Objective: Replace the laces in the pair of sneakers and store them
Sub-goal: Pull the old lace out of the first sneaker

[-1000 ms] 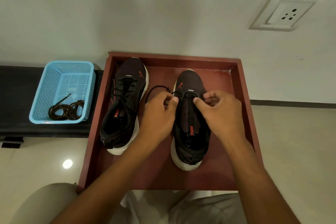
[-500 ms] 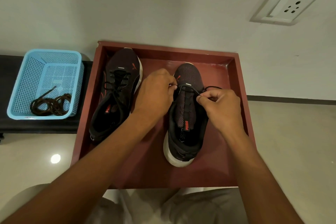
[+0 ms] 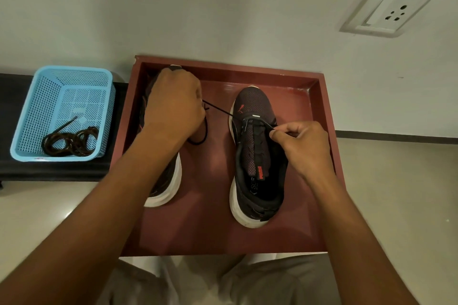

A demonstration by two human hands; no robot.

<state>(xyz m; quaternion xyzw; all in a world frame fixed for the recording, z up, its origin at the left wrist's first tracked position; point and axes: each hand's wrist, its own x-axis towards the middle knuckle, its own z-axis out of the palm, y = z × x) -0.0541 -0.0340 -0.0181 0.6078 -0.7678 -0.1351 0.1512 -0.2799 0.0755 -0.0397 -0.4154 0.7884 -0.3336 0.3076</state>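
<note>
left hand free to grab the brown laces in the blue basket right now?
Probably not yet: the left hand grips the black lace it is pulling taut. The path to the brown laces in the open basket looks unobstructed once it lets go.

A white switch-and-socket plate (image 3: 387, 6) sits on the pale wall (image 3: 198, 7) up to the right. The wall meets a light, glossy tiled floor (image 3: 396, 193) along a dark skirting strip (image 3: 396, 134). To the left runs a low black bench or ledge (image 3: 14, 111), hard to make out in the dim light. Grey trouser legs (image 3: 272, 282) show at the bottom edge.
</note>
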